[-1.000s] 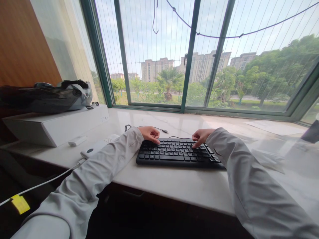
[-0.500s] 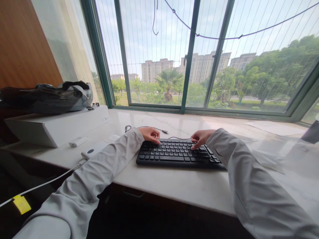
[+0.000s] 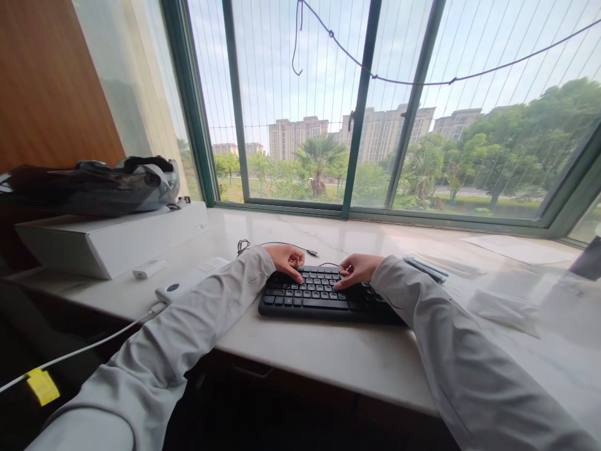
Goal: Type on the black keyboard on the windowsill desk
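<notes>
Left arm (image 3: 197,313) and right arm (image 3: 451,338) stretched forward, left fingers (image 3: 297,255) curled, right fingers (image 3: 347,264) curled, thumbs (image 3: 295,274) pointing inward

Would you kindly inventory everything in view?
Plastic keyboard: 1, black, centre
Thin cable: 1, black, behind keyboard
Rectangular box: 1, white, left
Bulky bundle: 1, dark, atop box
Small block: 1, white, left
Elongated device: 1, white, left
Yellow-tagged cord: 1, white, lower left
Slim objects: uncountable, dark, right
Plastic wrapping: some, clear, right
Paper: 1, white, right
Marbled countertop: 1, white, foreground
Framed window: 1, green, behind
Knotted line: 1, dark, top
Wood panel: 1, brown, left
Trees: several, green, outside
Buildings: several, beige, outside
Left hand, right hand: 2, grey-sleeved, at keyboard
</notes>
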Demonstrator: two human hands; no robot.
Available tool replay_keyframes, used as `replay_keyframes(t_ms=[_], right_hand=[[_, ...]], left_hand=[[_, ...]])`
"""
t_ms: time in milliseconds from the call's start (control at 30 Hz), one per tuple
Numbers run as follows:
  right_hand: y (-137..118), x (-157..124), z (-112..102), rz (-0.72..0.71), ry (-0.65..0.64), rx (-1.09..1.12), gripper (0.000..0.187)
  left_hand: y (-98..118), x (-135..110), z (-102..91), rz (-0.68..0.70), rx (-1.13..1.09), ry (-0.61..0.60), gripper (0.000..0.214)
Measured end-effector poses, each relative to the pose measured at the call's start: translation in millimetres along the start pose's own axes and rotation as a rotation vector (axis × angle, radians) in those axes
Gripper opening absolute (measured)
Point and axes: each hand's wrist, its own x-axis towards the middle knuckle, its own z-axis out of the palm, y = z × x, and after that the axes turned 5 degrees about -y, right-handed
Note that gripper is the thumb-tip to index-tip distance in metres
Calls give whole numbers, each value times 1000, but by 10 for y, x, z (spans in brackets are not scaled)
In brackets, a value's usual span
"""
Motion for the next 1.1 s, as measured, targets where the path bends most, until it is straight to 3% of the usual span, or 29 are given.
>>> replay_keyframes(t_ms=[433,567,800,933,1100], right_hand=[[-48,19,-9,-62,-24,44,50],[75,60,-19,-19,136,44,48],[192,150,35,172,504,-137,24],[172,146,66,250,601,-299,20],[121,181,146,220,643,-417,22]], left_hand=[[1,-4,3,8,14,12,47],[6,-5,1,3,17,6,46],[11,-10,1,1,10,-6,46],[15,-6,0,-1,-3,-7,46],[58,-18,5,-14,-52,-2,46]])
